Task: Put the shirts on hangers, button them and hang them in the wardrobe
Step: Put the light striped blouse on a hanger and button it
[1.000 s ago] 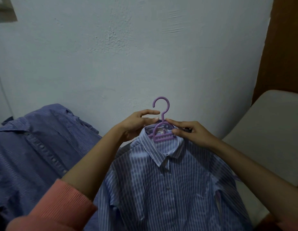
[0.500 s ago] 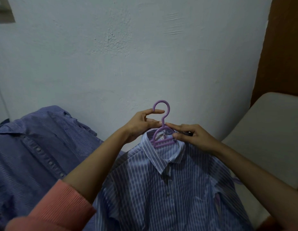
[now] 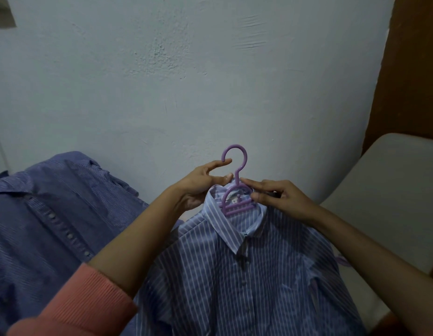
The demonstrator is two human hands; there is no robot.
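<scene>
Blue white-striped shirt [image 3: 247, 275] buttoned, collar on purple hanger [image 3: 237, 190].

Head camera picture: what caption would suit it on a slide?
Both hands, left hand and right hand, hold a purple hanger inside a striped shirt's collar.

A single head-worn camera is looking forward and down from just behind and above the hands, close enough that both forearms are filling the lower frame. The left hand [image 3: 198, 187] and right hand [image 3: 281, 200] are sitting near the centre. Beyond them the lens is facing a pale wall [image 3: 186, 81]. The wide angle is bending the edges. No second view is sharing the scene.
</scene>
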